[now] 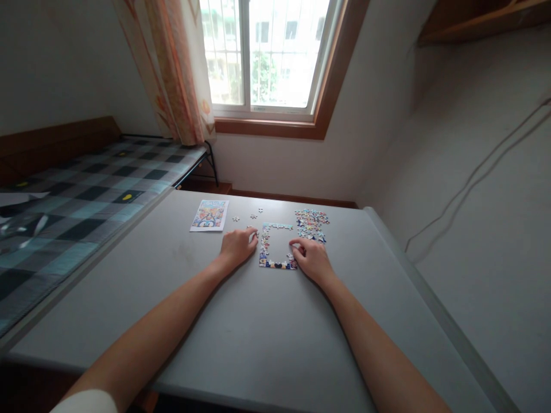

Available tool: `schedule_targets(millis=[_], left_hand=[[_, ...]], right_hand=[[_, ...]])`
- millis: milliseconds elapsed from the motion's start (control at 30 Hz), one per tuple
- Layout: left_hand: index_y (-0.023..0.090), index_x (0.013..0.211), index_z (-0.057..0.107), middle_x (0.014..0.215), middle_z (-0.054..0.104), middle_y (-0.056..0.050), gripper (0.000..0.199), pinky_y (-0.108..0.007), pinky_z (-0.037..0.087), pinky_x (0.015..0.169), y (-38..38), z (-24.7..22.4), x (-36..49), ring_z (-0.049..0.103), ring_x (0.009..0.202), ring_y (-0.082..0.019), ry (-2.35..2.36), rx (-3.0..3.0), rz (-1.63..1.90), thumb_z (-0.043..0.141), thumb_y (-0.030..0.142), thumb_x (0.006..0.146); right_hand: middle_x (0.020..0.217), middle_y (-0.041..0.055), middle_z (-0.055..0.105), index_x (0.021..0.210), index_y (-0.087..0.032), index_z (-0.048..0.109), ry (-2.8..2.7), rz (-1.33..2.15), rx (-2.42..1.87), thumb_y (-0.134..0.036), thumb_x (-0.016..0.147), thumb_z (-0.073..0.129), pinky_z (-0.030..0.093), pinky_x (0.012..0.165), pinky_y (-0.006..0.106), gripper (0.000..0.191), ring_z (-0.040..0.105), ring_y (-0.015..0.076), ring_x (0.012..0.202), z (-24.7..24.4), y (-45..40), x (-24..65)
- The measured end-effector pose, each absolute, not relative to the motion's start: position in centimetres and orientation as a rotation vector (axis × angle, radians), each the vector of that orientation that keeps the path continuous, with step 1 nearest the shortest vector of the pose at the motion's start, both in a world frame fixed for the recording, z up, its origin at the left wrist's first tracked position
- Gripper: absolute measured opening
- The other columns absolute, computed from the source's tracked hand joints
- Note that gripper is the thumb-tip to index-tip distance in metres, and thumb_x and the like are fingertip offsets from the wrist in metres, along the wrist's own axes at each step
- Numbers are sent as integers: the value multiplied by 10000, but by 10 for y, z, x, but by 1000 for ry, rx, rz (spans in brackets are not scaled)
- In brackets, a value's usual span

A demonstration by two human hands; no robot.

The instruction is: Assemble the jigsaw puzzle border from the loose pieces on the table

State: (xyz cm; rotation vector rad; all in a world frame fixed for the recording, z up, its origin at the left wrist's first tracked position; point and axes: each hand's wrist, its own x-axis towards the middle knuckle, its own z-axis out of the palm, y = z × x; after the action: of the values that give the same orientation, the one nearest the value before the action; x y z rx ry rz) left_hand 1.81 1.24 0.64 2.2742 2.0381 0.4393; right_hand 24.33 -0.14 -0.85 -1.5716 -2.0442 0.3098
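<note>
A jigsaw puzzle border (264, 246) lies on the table, its rectangle partly joined around a bare middle. My left hand (238, 245) rests beside its left edge, fingers closed at the tips on a small puzzle piece (257, 233). At the border's right side is my right hand (314, 259), thumb and index finger bent towards each other; whatever is between them is too small to make out. That hand covers part of the right edge. Just beyond it, a heap of loose puzzle pieces (310, 222) is spread out.
A printed picture sheet (209, 215) lies on the grey table (241, 338), left of the puzzle. Near it are several single pieces (253, 216). A bed with a checked cover (94, 195) stands at left, a curtained window (275, 57) ahead, a wall at right.
</note>
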Motion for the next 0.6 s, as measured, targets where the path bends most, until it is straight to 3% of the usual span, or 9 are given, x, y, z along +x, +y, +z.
schedule_targets(millis=[300, 600], left_hand=[[223, 1397, 422, 864, 713, -69, 518, -279, 456, 714, 12, 6, 17, 657, 786, -206, 2212, 2207, 417, 430, 337, 892], [254, 1268, 563, 876, 712, -88, 408, -299, 455, 702, 14, 3, 16, 664, 803, -230, 2255, 2192, 394, 404, 320, 898]], right_hand=[[684, 1, 617, 945, -228, 691, -2054, 313, -1586, -260, 824, 509, 320, 745, 281, 221, 544, 161, 713, -9, -1, 243], [701, 1, 627, 945, -230, 693, -2046, 309, -1587, -251, 823, 514, 317, 768, 286, 218, 549, 160, 730, -8, -3, 242]])
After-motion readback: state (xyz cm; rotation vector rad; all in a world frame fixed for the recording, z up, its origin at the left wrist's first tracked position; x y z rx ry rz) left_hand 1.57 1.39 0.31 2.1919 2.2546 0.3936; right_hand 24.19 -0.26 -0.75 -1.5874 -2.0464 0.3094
